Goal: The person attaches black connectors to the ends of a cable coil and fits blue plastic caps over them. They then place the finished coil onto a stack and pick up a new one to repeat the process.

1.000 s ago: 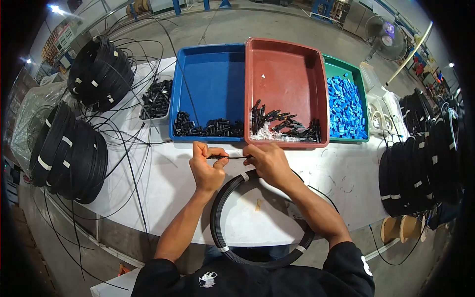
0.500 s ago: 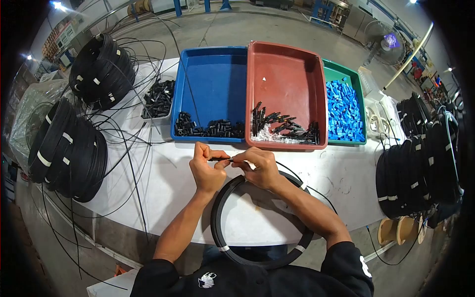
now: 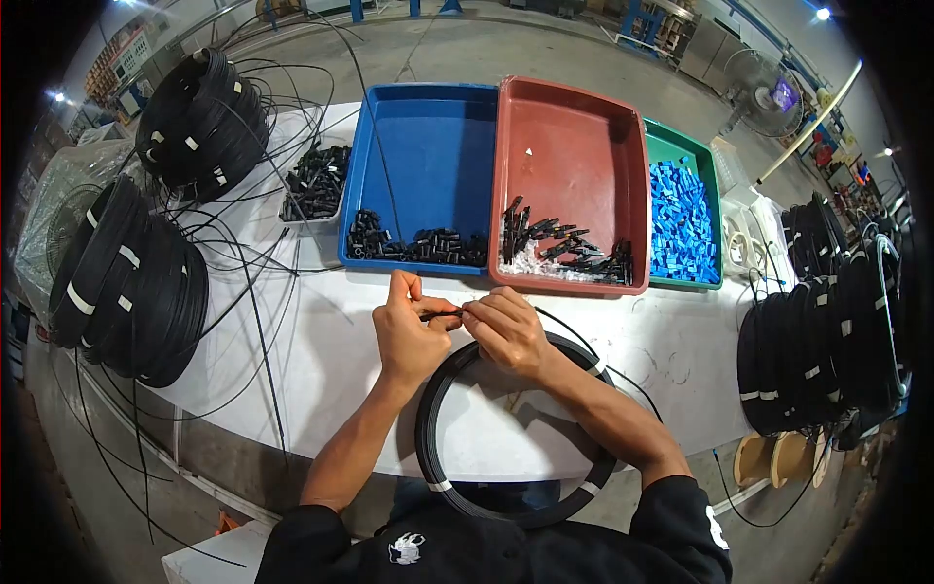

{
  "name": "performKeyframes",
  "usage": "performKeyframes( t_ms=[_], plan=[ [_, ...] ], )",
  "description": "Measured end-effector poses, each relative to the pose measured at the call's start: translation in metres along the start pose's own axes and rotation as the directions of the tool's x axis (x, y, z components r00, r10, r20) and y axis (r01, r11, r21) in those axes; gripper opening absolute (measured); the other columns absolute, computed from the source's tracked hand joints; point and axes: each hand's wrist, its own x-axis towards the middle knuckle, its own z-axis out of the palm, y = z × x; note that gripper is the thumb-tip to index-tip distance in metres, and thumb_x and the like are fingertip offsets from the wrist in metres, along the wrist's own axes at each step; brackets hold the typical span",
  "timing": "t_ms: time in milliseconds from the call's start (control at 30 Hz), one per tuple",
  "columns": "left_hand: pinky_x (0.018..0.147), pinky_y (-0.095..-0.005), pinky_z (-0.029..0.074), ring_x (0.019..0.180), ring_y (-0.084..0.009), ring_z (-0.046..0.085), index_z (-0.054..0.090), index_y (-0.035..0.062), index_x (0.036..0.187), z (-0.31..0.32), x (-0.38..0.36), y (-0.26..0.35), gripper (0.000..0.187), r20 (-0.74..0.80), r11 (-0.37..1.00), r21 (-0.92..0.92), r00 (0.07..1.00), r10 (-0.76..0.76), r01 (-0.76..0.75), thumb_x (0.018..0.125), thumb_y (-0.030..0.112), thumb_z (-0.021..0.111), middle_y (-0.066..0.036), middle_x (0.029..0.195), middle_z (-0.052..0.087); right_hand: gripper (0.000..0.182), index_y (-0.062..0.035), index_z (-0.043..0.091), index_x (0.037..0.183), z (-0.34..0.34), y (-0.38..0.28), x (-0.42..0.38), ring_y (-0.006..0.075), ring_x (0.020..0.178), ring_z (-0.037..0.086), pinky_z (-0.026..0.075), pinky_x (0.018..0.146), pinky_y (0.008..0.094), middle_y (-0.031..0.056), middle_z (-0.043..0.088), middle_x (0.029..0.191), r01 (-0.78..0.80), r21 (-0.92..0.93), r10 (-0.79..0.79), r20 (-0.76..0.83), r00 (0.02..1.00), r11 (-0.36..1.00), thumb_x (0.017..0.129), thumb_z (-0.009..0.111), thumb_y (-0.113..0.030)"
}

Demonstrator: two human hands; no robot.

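Red tray as reference, sides as the wearer has them. Slim black part is up in the hands, nearer the wearer than the red tray and a little left of its near left corner. Long axis of the part runs roughly side to side, about in line with the tray's near edge.

Left hand pinches the left stretch, thumb against bent fingers. Right hand meets it at the right end, fingertips drawn together; that grip looks clenched on the part, though anything else inside those fingers is hidden. Neither hand is nearer: the part bridges the short gap between them.

Black cable curves out past the right hand, on the near side of the red tray. Whether it joins the held part, cannot tell. Cable coil, pale bands around it, sits directly wearer-side of the red tray, partly on the bench and reaching past its near edge.

Blue tray adjoins the red tray's left side, short black pieces along its near end. Green tray adjoins the right, bearing blue pieces.
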Motion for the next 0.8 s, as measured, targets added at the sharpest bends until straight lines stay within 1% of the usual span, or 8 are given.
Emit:
performKeyframes(
  t_ms=[200, 333, 400, 433, 533, 600, 633, 800],
  plan=[
    [0.065, -0.0299, 0.059, 0.075, -0.0221, 0.074, 0.035, 0.0024, 0.097, 0.002, 0.001, -0.010, 0.045, 0.052, 0.994, 0.071, 0.996, 0.076, -0.080, 0.072, -0.020, 0.066, -0.017, 0.078, 0.074, 0.029, 0.0010, 0.065, 0.085, -0.005, 0.002, -0.001, 0.0306, 0.075, 0.066, 0.052, 0.065, 0.0400, 0.0149, 0.070, 0.089, -0.197, 0.135, 0.171, 0.183, 0.968, 0.971, 0.058, 0.065, 0.012],
    [0.061, -0.0289, 0.057, 0.072, -0.0224, 0.075, 0.037, 0.0033, 0.100, 0.006, 0.001, -0.016, 0.042, 0.068, 0.999, -0.024, 0.997, 0.043, -0.042, 0.077, -0.015, 0.067, -0.018, 0.079, 0.074, 0.022, -0.0012, 0.065, 0.082, -0.001, 0.009, -0.004, 0.0289, 0.071, 0.067, 0.053, 0.062, 0.0393, 0.0136, 0.068, 0.077, -0.522, 0.264, 0.461, 0.261, 0.848, 0.811, 0.067, 0.060, 0.014],
    [0.065, -0.0314, 0.057, 0.075, -0.0260, 0.075, 0.038, 0.0045, 0.102, 0.006, 0.000, -0.011, 0.045, 0.028, 0.979, 0.105, 0.984, 0.174, -0.176, 0.076, -0.012, 0.070, -0.017, 0.082, 0.075, 0.017, 0.0025, 0.063, 0.082, -0.008, 0.008, 0.003, 0.0224, 0.070, 0.070, 0.054, 0.064, 0.0340, 0.0138, 0.071, 0.079, -0.791, 0.394, 0.691, 0.396, 0.605, 0.468, 0.073, 0.057, 0.016],
    [0.065, -0.0314, 0.057, 0.075, -0.0260, 0.075, 0.038, 0.0045, 0.102, 0.006, -0.001, -0.010, 0.045, 0.031, 0.977, 0.109, 0.983, 0.179, -0.181, 0.076, -0.012, 0.070, -0.017, 0.082, 0.075, 0.015, 0.0044, 0.062, 0.084, -0.015, 0.007, 0.009, 0.0188, 0.072, 0.071, 0.054, 0.066, 0.0305, 0.0143, 0.073, 0.082, -0.829, 0.366, 0.699, 0.451, 0.555, 0.422, 0.076, 0.056, 0.015],
    [0.082, -0.0359, 0.054, 0.090, -0.0346, 0.073, 0.041, 0.0048, 0.109, 0.003, 0.004, -0.001, 0.054, 0.146, 0.987, 0.105, 0.983, 0.108, -0.124, 0.072, -0.006, 0.078, -0.015, 0.094, 0.076, 0.017, 0.0040, 0.062, 0.086, -0.015, 0.010, 0.003, 0.0201, 0.072, 0.071, 0.055, 0.066, 0.0312, 0.0141, 0.072, 0.079, -0.751, 0.414, 0.664, 0.362, 0.654, 0.514, 0.076, 0.056, 0.015],
    [0.088, -0.0369, 0.052, 0.100, -0.0340, 0.071, 0.042, 0.0045, 0.114, -0.007, 0.013, 0.002, 0.059, 0.136, 0.908, 0.109, 0.911, 0.389, -0.404, 0.070, -0.002, 0.081, -0.015, 0.103, 0.075, 0.017, 0.0028, 0.062, 0.088, -0.018, 0.012, 0.004, 0.0226, 0.073, 0.072, 0.055, 0.067, 0.0322, 0.0142, 0.072, 0.080, -0.739, 0.325, 0.649, 0.354, 0.673, 0.590, 0.076, 0.058, 0.015],
    [0.094, -0.0363, 0.049, 0.103, -0.0290, 0.071, 0.041, 0.0045, 0.119, -0.016, 0.019, -0.007, 0.068, 0.182, 0.892, 0.122, 0.893, 0.411, -0.436, 0.068, 0.006, 0.086, -0.012, 0.110, 0.074, 0.017, 0.0018, 0.062, 0.087, -0.017, 0.010, 0.005, 0.0241, 0.074, 0.073, 0.055, 0.067, 0.0331, 0.0142, 0.072, 0.081, -0.713, 0.335, 0.639, 0.316, 0.701, 0.616, 0.076, 0.058, 0.014],
    [0.080, -0.0312, 0.053, 0.089, -0.0208, 0.071, 0.046, 0.0027, 0.119, -0.042, 0.031, -0.030, 0.057, 0.180, 0.904, 0.115, 0.904, 0.388, -0.411, 0.073, 0.005, 0.080, -0.014, 0.097, 0.075, 0.018, -0.0017, 0.062, 0.088, -0.007, 0.010, -0.004, 0.0295, 0.075, 0.072, 0.055, 0.065, 0.0363, 0.0129, 0.072, 0.080, -0.620, 0.335, 0.601, 0.172, 0.780, 0.709, 0.077, 0.062, 0.013]
  ],
)
